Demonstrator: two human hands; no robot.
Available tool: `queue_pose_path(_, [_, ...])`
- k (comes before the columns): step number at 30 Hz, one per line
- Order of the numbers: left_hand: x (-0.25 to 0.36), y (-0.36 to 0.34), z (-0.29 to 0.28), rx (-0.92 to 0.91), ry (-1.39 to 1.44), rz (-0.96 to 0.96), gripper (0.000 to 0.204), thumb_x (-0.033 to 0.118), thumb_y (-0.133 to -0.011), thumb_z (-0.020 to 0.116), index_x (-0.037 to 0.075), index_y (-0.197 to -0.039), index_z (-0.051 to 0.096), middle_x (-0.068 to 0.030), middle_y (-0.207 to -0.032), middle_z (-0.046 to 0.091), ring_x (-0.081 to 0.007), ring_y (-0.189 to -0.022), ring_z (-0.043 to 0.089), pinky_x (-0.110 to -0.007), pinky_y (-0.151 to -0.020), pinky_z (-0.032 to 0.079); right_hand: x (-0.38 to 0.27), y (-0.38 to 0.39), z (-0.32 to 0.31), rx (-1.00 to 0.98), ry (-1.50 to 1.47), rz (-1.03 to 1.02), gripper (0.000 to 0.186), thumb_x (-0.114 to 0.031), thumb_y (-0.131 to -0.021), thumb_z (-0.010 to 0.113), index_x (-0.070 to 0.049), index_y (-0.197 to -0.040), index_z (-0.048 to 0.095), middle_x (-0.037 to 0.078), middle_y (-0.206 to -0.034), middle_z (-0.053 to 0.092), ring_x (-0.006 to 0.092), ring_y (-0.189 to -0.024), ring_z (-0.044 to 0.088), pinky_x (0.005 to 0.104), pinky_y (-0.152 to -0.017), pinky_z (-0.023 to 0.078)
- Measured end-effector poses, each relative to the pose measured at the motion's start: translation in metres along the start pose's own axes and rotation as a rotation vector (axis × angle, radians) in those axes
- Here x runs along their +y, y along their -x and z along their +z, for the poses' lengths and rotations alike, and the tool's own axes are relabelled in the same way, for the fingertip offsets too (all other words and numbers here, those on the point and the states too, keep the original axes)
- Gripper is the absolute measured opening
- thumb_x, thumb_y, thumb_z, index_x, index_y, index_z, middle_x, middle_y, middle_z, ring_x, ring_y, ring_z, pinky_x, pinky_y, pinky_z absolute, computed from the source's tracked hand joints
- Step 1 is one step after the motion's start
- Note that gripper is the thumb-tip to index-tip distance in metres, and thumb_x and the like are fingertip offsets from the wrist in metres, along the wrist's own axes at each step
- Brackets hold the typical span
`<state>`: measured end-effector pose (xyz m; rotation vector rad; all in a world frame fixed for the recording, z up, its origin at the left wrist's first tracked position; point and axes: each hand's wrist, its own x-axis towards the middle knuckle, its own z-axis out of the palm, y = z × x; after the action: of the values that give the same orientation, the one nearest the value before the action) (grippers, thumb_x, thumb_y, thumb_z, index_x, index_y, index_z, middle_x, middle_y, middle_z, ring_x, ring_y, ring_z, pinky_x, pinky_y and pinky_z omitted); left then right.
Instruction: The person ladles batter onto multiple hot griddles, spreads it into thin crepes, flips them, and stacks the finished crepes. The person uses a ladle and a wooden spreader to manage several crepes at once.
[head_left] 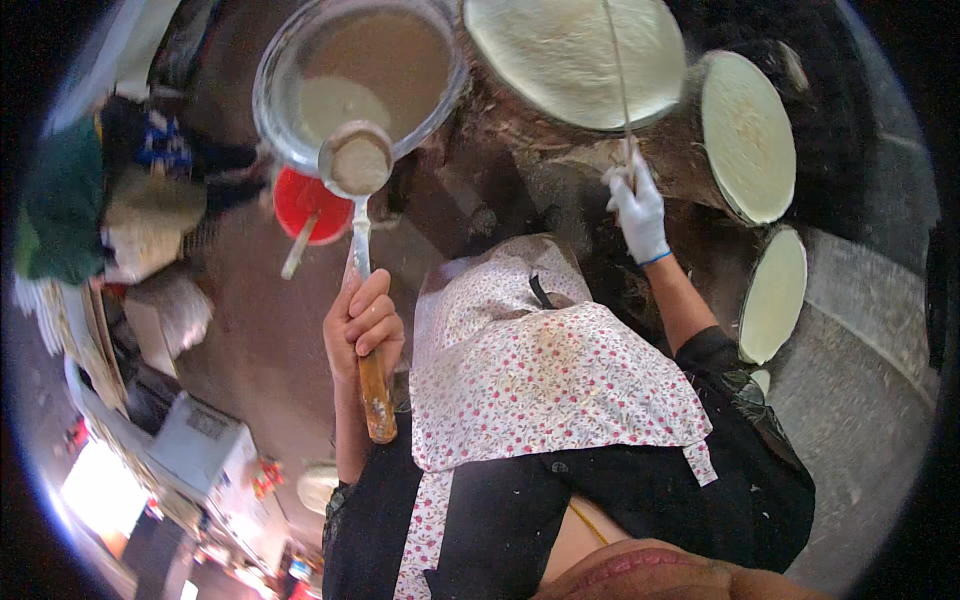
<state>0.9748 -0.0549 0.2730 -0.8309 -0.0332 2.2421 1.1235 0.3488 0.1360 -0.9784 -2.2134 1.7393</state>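
A metal ladle (358,165) brimming with pale batter hangs over the rim of a large glass bowl (285,65) of the same batter. The bare left hand (362,322) is closed tight round its wooden handle, while the gloved right hand (638,210) grips a thin rod (618,70) lying across a round flatbread (560,50). The rod's far end runs out of view.

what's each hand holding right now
left hand: closed on the wooden handle of a ladle of batter
right hand: gloved, closed on a thin rod over a flat round of batter
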Motion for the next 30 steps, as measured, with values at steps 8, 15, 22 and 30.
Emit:
queue_pose_path(8, [-0.004, -0.019, 0.027, -0.055, -0.051, -0.107, 0.023, 0.019, -0.116, 0.037, -0.002, -0.117, 0.047, -0.0020, -0.078, 0.044, -0.0037, -0.048, 0.047, -0.018, -0.035, 0.044, -0.046, -0.084, 0.007, 0.425, 0.964, -0.555, 0.057, -0.012, -0.082, 0.078, -0.030, -0.136, 0.071, 0.009, -0.119, 0.061, 0.0230, -0.101, 0.067, 0.0361, -0.084, 0.058])
queue_pose_path(15, [-0.020, -0.017, 0.035, -0.037, -0.065, -0.144, 0.028, 0.021, -0.116, 0.036, -0.002, -0.126, 0.047, -0.0020, -0.078, 0.043, -0.0043, -0.048, 0.046, -0.020, -0.037, 0.045, -0.040, -0.109, 0.041, 0.287, 0.947, -0.348, 0.039, -0.024, -0.084, 0.079, -0.017, -0.120, 0.067, 0.012, -0.107, 0.067, 0.0327, -0.089, 0.071, 0.0441, -0.072, 0.060])
queue_pose_path(22, [-0.021, -0.016, 0.026, -0.001, -0.046, -0.170, 0.024, 0.022, -0.116, 0.037, 0.000, -0.115, 0.047, -0.0009, -0.077, 0.042, -0.0041, -0.047, 0.046, -0.020, -0.037, 0.044, -0.068, -0.109, 0.029, 0.273, 0.963, -0.633, 0.035, -0.027, -0.084, 0.084, -0.011, -0.108, 0.065, 0.011, -0.096, 0.066, 0.0315, -0.079, 0.071, 0.0424, -0.066, 0.058])
queue_pose_path(30, [-0.019, -0.013, 0.023, -0.005, -0.125, -0.162, 0.023, 0.020, -0.116, 0.037, 0.004, -0.102, 0.046, 0.0016, -0.073, 0.042, -0.0009, -0.046, 0.042, -0.018, -0.037, 0.044, -0.080, -0.079, 0.026, 0.445, 0.815, -0.807, 0.030, -0.028, -0.082, 0.086, -0.012, -0.085, 0.062, 0.003, -0.080, 0.061, 0.0210, -0.062, 0.064, 0.0352, -0.057, 0.056])
